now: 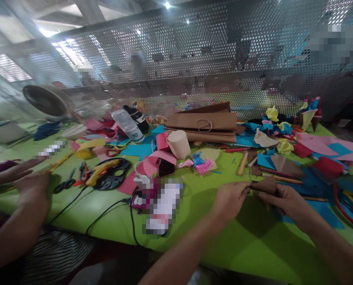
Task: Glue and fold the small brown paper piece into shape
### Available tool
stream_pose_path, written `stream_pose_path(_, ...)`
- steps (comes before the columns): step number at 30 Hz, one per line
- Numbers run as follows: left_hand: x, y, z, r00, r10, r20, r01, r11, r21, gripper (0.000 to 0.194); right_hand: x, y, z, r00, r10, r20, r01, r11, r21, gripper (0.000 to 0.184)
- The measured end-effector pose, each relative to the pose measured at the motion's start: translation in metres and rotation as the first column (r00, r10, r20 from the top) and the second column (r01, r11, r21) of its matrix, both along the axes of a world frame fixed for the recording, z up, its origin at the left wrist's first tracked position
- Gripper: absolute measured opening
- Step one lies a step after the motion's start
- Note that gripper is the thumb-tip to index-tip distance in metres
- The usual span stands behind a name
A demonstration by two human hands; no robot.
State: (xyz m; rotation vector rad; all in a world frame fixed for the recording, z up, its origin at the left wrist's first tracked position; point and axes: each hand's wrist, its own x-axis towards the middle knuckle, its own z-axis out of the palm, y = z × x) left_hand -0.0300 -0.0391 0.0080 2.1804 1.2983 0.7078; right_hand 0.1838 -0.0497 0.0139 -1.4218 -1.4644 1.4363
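Observation:
Between my two hands, just above the green table, is a small folded piece of brown paper (264,186). My left hand (230,199) pinches its left end, fingers drawn together. From the other side, my right hand (290,201) has its thumb in front and its fingers curled behind the paper. Blue paper (327,213) lies beneath and beyond my right hand. Pencils (243,163) and dark brown paper scraps lie just past my hands. A phone (164,206) with a blurred screen rests left of my left forearm.
Another person's hand (32,186) lies at the left, near scissors (66,182) and a yellow glue gun (102,173). Cables cross the table's front edge. Behind stand a tape roll (178,144), a clear bottle (128,126), folded brown paper (202,122), crumpled coloured paper and a perforated metal screen (194,59).

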Motion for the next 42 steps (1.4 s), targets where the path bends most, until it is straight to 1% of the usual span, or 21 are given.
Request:
stream_pose_path(3, -0.001, 0.001, 0.0, 1.0, -0.009, 0.004, 0.009, 1.0, -0.003, 0.029, -0.002, -0.001, -0.003, 0.999, 0.03, -0.013, -0.03, 0.999, -0.017, 0.059)
stream_pose_path(6, -0.001, 0.001, 0.0, 1.0, -0.018, 0.008, 0.017, 1.0, 0.01, 0.03, -0.003, -0.002, -0.004, 0.999, 0.008, -0.041, -0.008, 1.0, -0.006, 0.058)
stream_pose_path(8, -0.001, 0.001, 0.0, 1.0, -0.014, 0.006, 0.014, 0.999, 0.039, 0.03, -0.004, -0.001, -0.003, 0.999, -0.025, -0.044, 0.025, 1.0, 0.006, 0.054)
stream_pose_path(12, 0.0, 0.0, 0.001, 0.998, -0.06, -0.011, 0.061, 0.993, 0.103, 0.037, -0.008, 0.001, 0.002, 1.0, 0.008, -0.02, -0.008, 1.0, 0.029, 0.05)
stream_pose_path(16, 0.002, -0.001, 0.003, 0.994, -0.072, -0.084, 0.079, 0.993, 0.087, 0.044, -0.011, 0.001, 0.001, 1.0, 0.014, -0.026, -0.012, 0.997, 0.07, 0.051)
stream_pose_path(18, 0.002, 0.0, 0.002, 0.992, -0.087, -0.088, 0.094, 0.993, 0.07, 0.044, -0.012, 0.0, -0.001, 1.0, 0.015, -0.008, -0.014, 0.997, 0.071, 0.051)
stream_pose_path(21, 0.002, 0.001, 0.0, 0.995, -0.085, -0.05, 0.087, 0.995, 0.04, 0.042, -0.011, -0.001, -0.003, 0.999, 0.032, -0.005, -0.032, 0.993, 0.111, 0.047)
stream_pose_path(25, 0.001, 0.002, -0.003, 0.998, -0.05, 0.041, 0.049, 0.999, 0.013, 0.038, -0.008, 0.002, -0.003, 0.999, 0.008, -0.044, 0.001, 0.979, 0.202, 0.046)
stream_pose_path(29, 0.001, 0.003, -0.006, 0.997, -0.045, 0.063, 0.046, 0.999, -0.006, 0.038, -0.006, 0.004, -0.007, 0.999, -0.002, -0.054, 0.016, 0.965, 0.26, 0.048)
stream_pose_path(33, 0.003, 0.003, -0.007, 0.996, -0.058, 0.075, 0.058, 0.998, 0.001, 0.038, -0.007, 0.001, -0.006, 1.0, -0.006, 0.002, 0.005, 0.951, 0.309, 0.043)
stream_pose_path(37, 0.005, 0.0, -0.003, 0.993, -0.077, 0.087, 0.078, 0.997, -0.013, 0.04, -0.007, -0.003, -0.005, 0.994, -0.074, 0.079, 0.043, 0.939, 0.34, 0.034)
stream_pose_path(39, 0.006, -0.001, -0.001, 0.991, -0.082, 0.105, 0.086, 0.996, -0.028, 0.04, -0.007, -0.003, -0.007, 0.99, -0.101, 0.102, 0.06, 0.937, 0.344, 0.034)
stream_pose_path(42, 0.007, -0.001, -0.001, 0.986, -0.074, 0.147, 0.082, 0.995, -0.051, 0.039, -0.006, -0.003, -0.008, 0.99, -0.089, 0.11, 0.046, 0.937, 0.346, 0.035)
